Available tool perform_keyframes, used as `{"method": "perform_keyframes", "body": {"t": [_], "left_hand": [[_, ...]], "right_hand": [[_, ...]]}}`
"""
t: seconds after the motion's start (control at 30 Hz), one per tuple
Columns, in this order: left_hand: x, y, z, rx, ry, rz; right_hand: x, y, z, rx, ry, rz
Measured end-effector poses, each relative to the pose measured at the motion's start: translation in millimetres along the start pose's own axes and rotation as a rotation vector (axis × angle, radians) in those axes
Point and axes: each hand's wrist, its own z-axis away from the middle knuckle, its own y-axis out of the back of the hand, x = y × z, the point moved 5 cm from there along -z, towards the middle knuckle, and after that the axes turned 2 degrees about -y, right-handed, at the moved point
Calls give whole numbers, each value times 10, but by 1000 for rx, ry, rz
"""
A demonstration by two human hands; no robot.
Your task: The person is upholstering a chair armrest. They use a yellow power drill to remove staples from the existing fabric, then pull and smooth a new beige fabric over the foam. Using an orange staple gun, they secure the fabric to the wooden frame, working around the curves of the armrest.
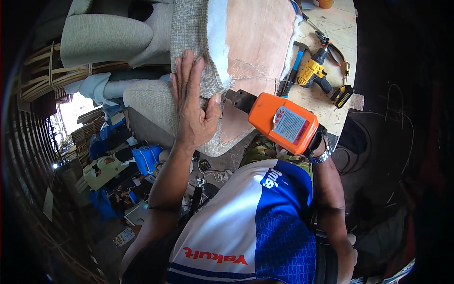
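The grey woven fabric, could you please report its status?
Left hand flat on grey woven fabric. Right hand holding orange boxy tool, grip hidden. Dark nose near left thumb.

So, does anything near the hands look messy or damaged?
Yes, slightly: loose threads straggle across the wooden panel, and ragged white padding shows along the edge of the grey fabric under the left hand. Both look untidy against the smoother wood.
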Motion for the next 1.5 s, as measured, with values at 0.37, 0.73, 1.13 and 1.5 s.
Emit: {"method": "perform_keyframes", "body": {"t": [0.37, 0.73, 1.13, 1.5], "left_hand": [[-18, 7, -1, -5, -27, -8], [-19, 48, -6, 15, 48, 116], [-5, 107, 102, 335, -19, 107], [46, 229, 479, 561, -197, 437]], "right_hand": [[-120, -74, -229, -49, 111, 246], [-520, -49, -349, -54, 256, 388], [-415, 563, 228, 103, -199, 758], [908, 634, 431, -5, -705, 1386]]}}
